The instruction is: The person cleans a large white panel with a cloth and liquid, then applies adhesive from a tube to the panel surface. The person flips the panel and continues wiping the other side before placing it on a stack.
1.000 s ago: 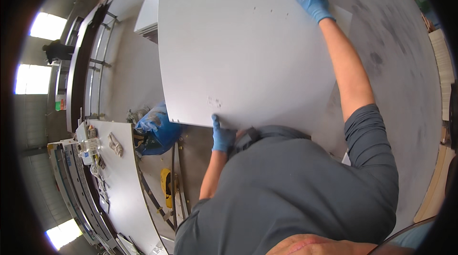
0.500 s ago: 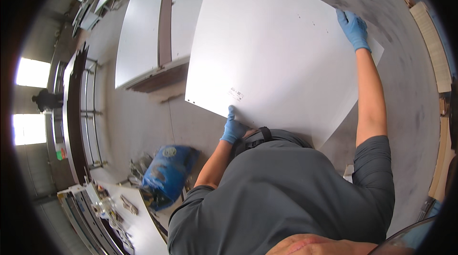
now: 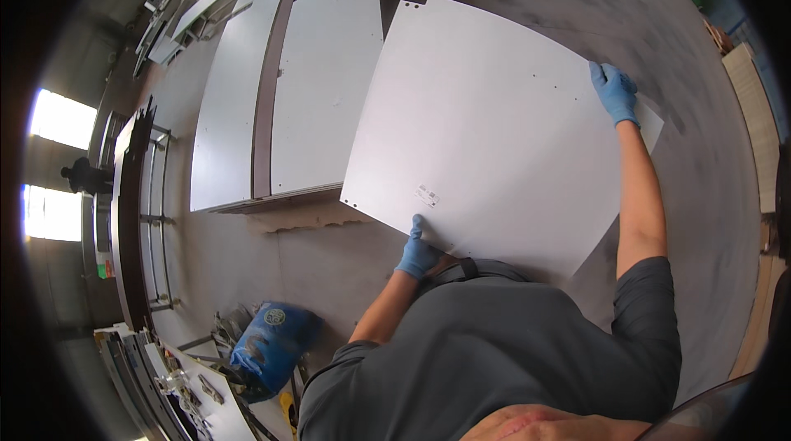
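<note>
A large white panel [image 3: 494,128] is held in front of my body, its near edge close to my waist. It has small holes at its left corners, a few more near the right side and a small label [image 3: 427,194] by the near left edge. My left hand [image 3: 418,255], in a blue glove, grips the near edge with the thumb on top; the fingers are hidden underneath. My right hand [image 3: 615,93], also gloved in blue, is closed over the far right edge. Part of a second pale corner [image 3: 651,121] shows beyond my right wrist.
Stacked white panels [image 3: 329,78] lie to the left on brown sheet material. Nearer, a blue bag [image 3: 275,346] stands beside a white worktop [image 3: 216,408] with tools on it. A metal rack [image 3: 156,218] and a person [image 3: 86,175] are at far left. Boards [image 3: 754,103] lean along the right.
The white panel and both hands sit lower and slightly farther right in the picture. More of the stacked panels shows at left, and the view has shifted. Both grips are unchanged.
</note>
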A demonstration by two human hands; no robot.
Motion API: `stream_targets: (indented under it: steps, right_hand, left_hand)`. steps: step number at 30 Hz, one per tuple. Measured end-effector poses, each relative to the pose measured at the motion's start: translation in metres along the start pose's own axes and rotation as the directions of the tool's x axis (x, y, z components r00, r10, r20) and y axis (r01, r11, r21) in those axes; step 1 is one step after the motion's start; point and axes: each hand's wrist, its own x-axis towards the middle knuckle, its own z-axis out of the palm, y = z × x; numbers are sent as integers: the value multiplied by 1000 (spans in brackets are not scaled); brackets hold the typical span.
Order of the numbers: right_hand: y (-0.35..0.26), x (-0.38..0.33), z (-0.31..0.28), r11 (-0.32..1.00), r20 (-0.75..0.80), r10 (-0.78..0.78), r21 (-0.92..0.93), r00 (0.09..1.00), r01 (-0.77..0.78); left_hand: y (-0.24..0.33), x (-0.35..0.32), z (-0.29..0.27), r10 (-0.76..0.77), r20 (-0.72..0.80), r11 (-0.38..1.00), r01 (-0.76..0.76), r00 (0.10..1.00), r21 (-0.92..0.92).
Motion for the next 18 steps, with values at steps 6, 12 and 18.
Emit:
stream_targets:
  steps: [6,12,18]
  right_hand:
    - [-12,109,110,995,58,-73,74,996,69]
    - [-34,258,190,986,-8,-150,77,989,150]
    - [-30,401,225,983,28,-149,113,988,145]
  left_hand:
    - [24,69,17,3,-221,995,-25,975,-97]
    - [100,213,10,167,-208,980,-139,964,142]
    - [204,343,27,45,-93,981,-62,995,-186]
